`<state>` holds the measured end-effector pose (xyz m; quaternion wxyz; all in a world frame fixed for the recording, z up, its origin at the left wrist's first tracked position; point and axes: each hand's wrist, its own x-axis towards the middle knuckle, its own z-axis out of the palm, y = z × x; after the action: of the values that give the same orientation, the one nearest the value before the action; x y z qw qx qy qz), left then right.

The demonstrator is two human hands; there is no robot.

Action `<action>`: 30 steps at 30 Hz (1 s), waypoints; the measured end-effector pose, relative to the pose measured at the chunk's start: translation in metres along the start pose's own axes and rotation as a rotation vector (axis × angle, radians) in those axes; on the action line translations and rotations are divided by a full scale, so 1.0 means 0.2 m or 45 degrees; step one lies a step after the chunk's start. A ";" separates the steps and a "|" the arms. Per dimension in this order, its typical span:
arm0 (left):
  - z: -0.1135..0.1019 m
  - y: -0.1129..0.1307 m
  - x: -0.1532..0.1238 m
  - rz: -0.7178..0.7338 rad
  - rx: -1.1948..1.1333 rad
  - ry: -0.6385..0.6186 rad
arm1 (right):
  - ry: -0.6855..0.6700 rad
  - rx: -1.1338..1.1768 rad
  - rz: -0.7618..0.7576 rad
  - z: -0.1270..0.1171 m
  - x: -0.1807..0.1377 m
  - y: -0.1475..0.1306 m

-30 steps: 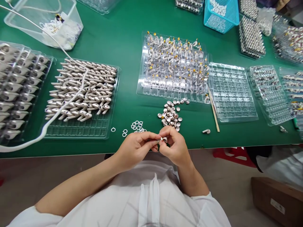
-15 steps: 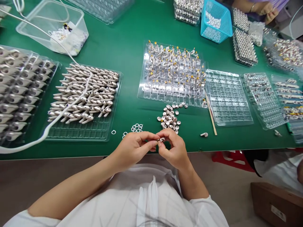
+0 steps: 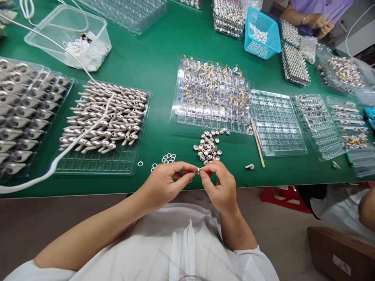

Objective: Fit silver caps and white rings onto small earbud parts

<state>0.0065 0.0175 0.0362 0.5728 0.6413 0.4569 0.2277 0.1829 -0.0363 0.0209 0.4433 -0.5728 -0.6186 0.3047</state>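
Observation:
Over the table's front edge, my left hand [image 3: 166, 182] pinches a small shiny earbud part [image 3: 194, 172] between thumb and forefinger. Facing it, my right hand [image 3: 220, 183] is closed in a pinch on a small pale piece [image 3: 198, 169] that meets the left fingertips. Fingers cover much of both pieces, so their exact shape is unclear. Just beyond my hands lies a loose pile of round earbud caps [image 3: 208, 143]. Several thin white rings [image 3: 169, 158] are scattered by my left hand. A single white earbud [image 3: 249, 166] rests to the right of my right hand.
Earbud shells fill a clear tray [image 3: 96, 166] at left, crossed by a white cable [image 3: 63, 154]. Ahead stands a tray [image 3: 181, 113] of parts with yellow tabs. A wooden stick [image 3: 259, 146], a blue basket [image 3: 274, 39] and a clear bin [image 3: 52, 43] also occupy the table. A co-worker's hands [image 3: 320, 23] are far right.
My right hand has shifted slightly right, and its fingertips have drawn a little away from the left ones. The camera view has turned a little. Both hands remain in a pinch.

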 end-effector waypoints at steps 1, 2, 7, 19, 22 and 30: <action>0.00 0.00 0.00 0.001 0.002 0.000 | 0.007 0.018 0.032 0.00 0.00 0.00; 0.00 0.00 0.00 0.004 0.006 -0.001 | 0.008 0.023 0.063 0.00 -0.01 0.00; 0.00 -0.01 -0.02 0.090 0.048 0.034 | -0.004 -0.065 0.051 0.01 -0.01 -0.02; 0.01 -0.06 -0.02 0.316 0.196 0.176 | 0.024 -0.102 -0.056 0.04 0.01 -0.03; 0.01 -0.06 -0.03 0.340 0.193 0.222 | 0.041 0.010 0.109 0.05 0.00 -0.02; 0.03 -0.10 -0.05 0.471 0.148 0.297 | 0.197 0.757 0.525 0.14 -0.01 0.05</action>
<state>0.0003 0.0053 0.0188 0.4267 0.7154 0.4069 0.3748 0.1618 -0.0334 -0.0001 0.5651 -0.5529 -0.3395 0.5096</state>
